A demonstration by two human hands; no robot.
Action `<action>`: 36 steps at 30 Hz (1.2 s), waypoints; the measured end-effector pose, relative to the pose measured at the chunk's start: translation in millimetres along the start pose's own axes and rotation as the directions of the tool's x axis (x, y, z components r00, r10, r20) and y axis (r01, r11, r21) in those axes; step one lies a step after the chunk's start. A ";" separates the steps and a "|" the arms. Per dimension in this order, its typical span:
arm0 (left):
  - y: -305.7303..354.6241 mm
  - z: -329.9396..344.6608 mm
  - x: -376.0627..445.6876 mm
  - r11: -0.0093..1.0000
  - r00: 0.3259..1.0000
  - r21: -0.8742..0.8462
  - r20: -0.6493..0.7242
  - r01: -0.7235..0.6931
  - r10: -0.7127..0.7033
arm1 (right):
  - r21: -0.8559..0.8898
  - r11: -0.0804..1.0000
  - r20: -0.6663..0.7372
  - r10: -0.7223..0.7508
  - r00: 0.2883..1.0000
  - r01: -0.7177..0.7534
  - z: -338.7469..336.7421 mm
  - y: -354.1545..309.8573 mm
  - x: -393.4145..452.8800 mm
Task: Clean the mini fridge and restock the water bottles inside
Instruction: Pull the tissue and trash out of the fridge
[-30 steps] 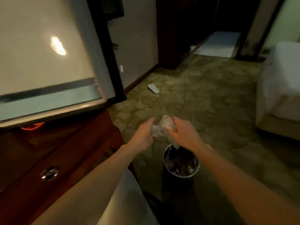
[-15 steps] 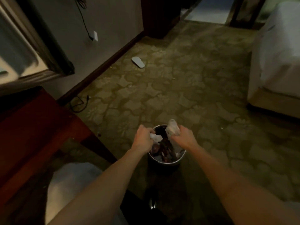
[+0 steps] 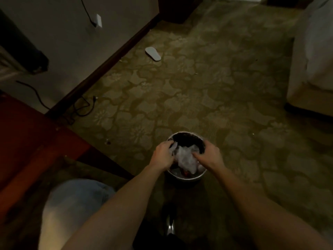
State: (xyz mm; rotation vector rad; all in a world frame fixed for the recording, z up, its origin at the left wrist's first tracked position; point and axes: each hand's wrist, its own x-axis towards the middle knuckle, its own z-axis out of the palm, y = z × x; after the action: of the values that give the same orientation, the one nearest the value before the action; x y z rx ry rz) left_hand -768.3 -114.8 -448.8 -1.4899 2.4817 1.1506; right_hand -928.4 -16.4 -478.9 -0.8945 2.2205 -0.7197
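Lowered since half a second ago: both hands now down at the mouth of the waste bin (image 3: 186, 177), crumpled white wad (image 3: 184, 158) no longer raised above it but pressed in among dark rubbish. Left hand (image 3: 163, 153) curled on wad's left edge, gripping it. Right hand (image 3: 209, 156) over right side, fingers bent down onto wad; pinch or mere press, cannot tell. Bin on patterned carpet (image 3: 198, 87), beside red-brown cabinet (image 3: 27, 138). White slipper (image 3: 152, 53) near skirting. Bed corner (image 3: 313, 60) far right.

Crumpled whitish translucent plastic wad (image 3: 185, 157), pressed into small round metal waste bin (image 3: 187, 177), gripped at both sides, atop dark rubbish
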 end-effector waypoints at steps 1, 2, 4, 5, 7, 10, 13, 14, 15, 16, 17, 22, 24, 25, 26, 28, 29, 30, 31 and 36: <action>-1.7 -3.7 -3.2 1.000 1.000 -0.013 -0.015 -0.005 0.005 | -0.028 1.000 0.017 -0.009 1.000 0.009 0.4 -5.1 -1.4; -3.0 -8.0 -7.1 1.000 1.000 -0.027 -0.028 -0.009 0.008 | -0.068 0.997 0.033 -0.027 0.999 0.029 0.3 -11.7 -4.0; -4.8 -18.5 -18.0 0.999 0.999 -0.036 -0.048 -0.025 0.024 | -0.182 0.979 0.030 -0.091 0.995 0.095 0.9 -26.7 -10.6; -5.5 -24.7 -24.6 0.999 0.998 -0.034 -0.057 -0.036 0.034 | -0.224 0.965 0.020 -0.134 0.991 0.135 0.7 -35.4 -15.2; -8.1 -38.8 -38.8 0.998 0.995 -0.004 -0.082 -0.056 0.055 | -0.275 0.936 0.022 -0.224 0.974 0.222 -0.1 -56.1 -27.1; -11.9 -66.9 -67.1 0.995 0.991 0.076 -0.117 -0.063 0.071 | -0.351 0.875 0.072 -0.330 0.941 0.334 -2.3 -92.6 -48.6; -17.0 -101.6 -103.1 0.988 0.976 0.139 -0.193 -0.072 0.099 | -0.390 0.792 0.139 -0.454 0.880 0.471 -0.8 -136.0 -74.2; -18.9 -114.3 -116.7 0.985 0.970 0.157 -0.218 -0.074 0.108 | -0.395 0.764 0.154 -0.492 0.857 0.510 0.5 -151.9 -84.7; -21.0 -127.3 -131.1 0.982 0.965 0.175 -0.239 -0.069 0.110 | -0.399 0.742 0.165 -0.520 0.838 0.539 1.8 -167.7 -95.5; -23.6 -140.7 -145.5 0.979 0.959 0.195 -0.263 -0.056 0.107 | -0.403 0.721 0.169 -0.547 0.820 0.564 3.6 -183.7 -106.1; -28.1 -153.5 -159.6 0.977 0.953 0.208 -0.286 -0.037 0.097 | -0.406 0.698 0.172 -0.576 0.800 0.590 5.8 -199.9 -118.2; -49.7 -210.5 -232.4 0.980 0.897 0.200 -0.429 -0.022 0.107 | -0.384 0.524 0.173 -0.768 0.616 0.760 20.7 -272.2 -177.4; -59.0 -235.9 -261.2 0.989 0.860 0.146 -0.502 -0.022 0.093 | -0.372 0.474 0.162 -0.814 0.558 0.798 25.6 -301.8 -200.8; -63.6 -249.7 -275.8 0.993 0.836 0.117 -0.544 -0.013 0.075 | -0.365 0.451 0.151 -0.834 0.530 0.815 27.4 -316.2 -211.6; -69.0 -263.9 -289.5 0.995 0.808 0.104 -0.586 -0.002 0.063 | -0.358 0.424 0.140 -0.856 0.497 0.832 29.6 -330.2 -221.4; -81.1 -291.0 -317.2 0.994 0.761 0.104 -0.647 0.028 0.046 | -0.346 0.361 0.132 -0.895 0.426 0.866 35.3 -357.4 -240.8; -87.5 -302.7 -330.6 0.993 0.743 0.108 -0.669 0.056 0.032 | -0.332 0.334 0.138 -0.908 0.396 0.882 38.6 -370.4 -250.7; -93.6 -312.8 -344.0 0.989 0.723 0.117 -0.691 0.087 0.018 | -0.319 0.308 0.142 -0.919 0.367 0.896 42.5 -382.8 -260.5; -98.9 -321.3 -356.7 0.985 0.700 0.128 -0.714 0.116 0.010 | -0.313 0.286 0.140 -0.929 0.342 0.906 46.1 -394.5 -269.6; -120.7 -354.4 -409.3 0.965 0.610 0.126 -0.791 0.231 -0.042 | -0.274 0.180 0.125 -0.967 0.220 0.945 68.6 -443.1 -308.1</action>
State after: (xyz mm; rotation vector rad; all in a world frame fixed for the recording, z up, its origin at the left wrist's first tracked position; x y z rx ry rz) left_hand -335.6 -52.6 -107.3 -2.4434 2.7170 0.1263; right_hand -526.1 -78.6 -117.9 -2.5995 1.5409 -0.9329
